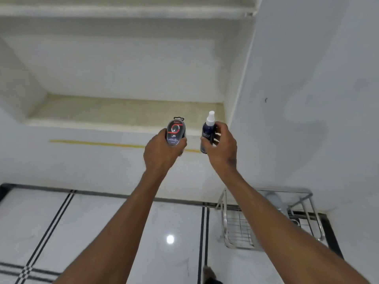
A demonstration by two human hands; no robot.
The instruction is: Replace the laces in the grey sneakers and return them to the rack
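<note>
My left hand (162,152) grips a black oval shoe-polish sponge pack (176,132) with a red ring on its label, held upright. My right hand (222,147) grips a dark blue spray bottle (208,132) with a white nozzle, also upright. Both hands are raised side by side in front of the lower edge of a white wall niche (123,111). A steel wire rack (266,218) stands on the floor at the lower right, partly hidden behind my right forearm. A pale grey object (274,198) lies at the rack's back; I cannot tell what it is.
The niche's shelf is cream-coloured, with another shelf (123,11) above it. A white wall (307,99) closes in on the right. The glossy white floor (123,232) has black stripes. A yellow line (92,142) runs along the wall below the niche.
</note>
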